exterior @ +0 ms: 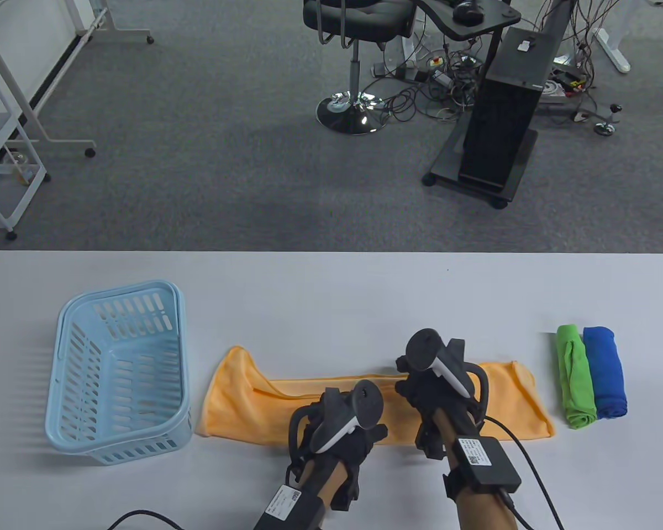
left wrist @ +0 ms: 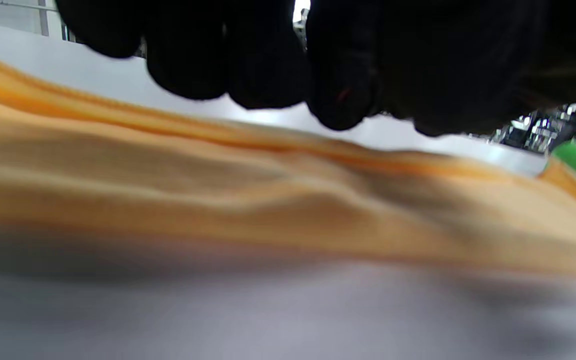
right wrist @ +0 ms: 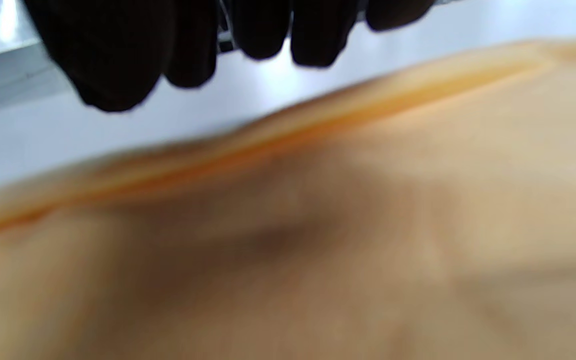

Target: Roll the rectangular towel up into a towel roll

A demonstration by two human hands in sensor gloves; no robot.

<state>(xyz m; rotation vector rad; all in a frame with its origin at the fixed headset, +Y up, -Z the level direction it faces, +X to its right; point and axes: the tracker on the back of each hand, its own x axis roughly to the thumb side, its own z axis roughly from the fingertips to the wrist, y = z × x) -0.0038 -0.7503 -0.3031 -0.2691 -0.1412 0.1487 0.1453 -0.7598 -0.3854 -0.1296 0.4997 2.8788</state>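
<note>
At about 9 o'clock on the white tabletop [exterior: 331, 287] a pale blue slotted basket [exterior: 120, 372] stands upright. Just right of it the orange towel [exterior: 243, 397] lies flat as a long folded strip running from 9 to 3 o'clock across the near middle, its left end flaring toward 11 o'clock. The left hand [exterior: 342, 428] sits over the strip's near edge at around 6 o'clock; the left wrist view shows its gloved fingers [left wrist: 248, 60] curled just above the cloth, though whether they grip it I cannot tell. The right hand [exterior: 436, 386] sits over the strip a little farther back, toward 5 o'clock; its fingers [right wrist: 313, 35] hang relaxed over the towel's far edge and seem to hold nothing. At 3 o'clock, near the strip's right end, a green towel roll [exterior: 575, 376] and a blue towel roll [exterior: 605, 371] lie touching side by side
</note>
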